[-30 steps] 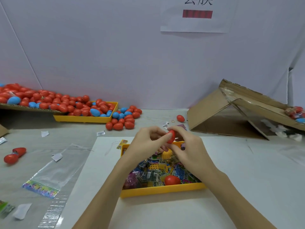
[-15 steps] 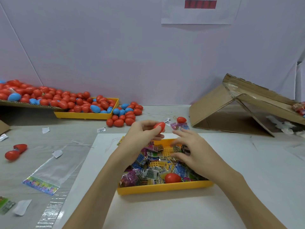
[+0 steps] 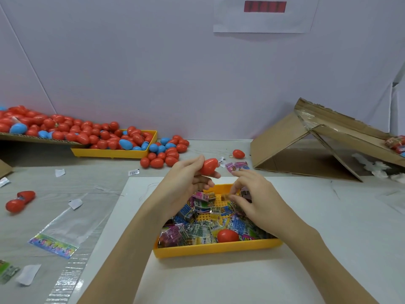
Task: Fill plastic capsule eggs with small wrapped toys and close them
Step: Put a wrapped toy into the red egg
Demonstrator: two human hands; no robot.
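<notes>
A plain pale wall [image 3: 153, 73] backed a grey tabletop [image 3: 92, 181], with a white paper notice [image 3: 263, 20] taped high on the wall. A white sheet [image 3: 219, 281] covered the table's near centre. At the right, a collapsed brown cardboard box [image 3: 306, 145] leaned like a tent. At the far left, a heap of red and blue plastic capsule eggs [image 3: 76, 130] spilled over a flat cardboard piece and a yellow plastic tray [image 3: 114, 152]. A clear plastic bag with a colourful header [image 3: 65, 229] lay at the left.

On the white sheet sat a nearer yellow plastic tray [image 3: 217, 249] full of small wrapped toys [image 3: 203, 229], with one red egg half [image 3: 227, 235] among them. The left hand [image 3: 186, 183] gripped a closed red plastic egg [image 3: 208, 166] above the tray's far edge. The right hand [image 3: 256, 198], fingers curled, reached into the toys; whether it pinched one could not be told.
</notes>
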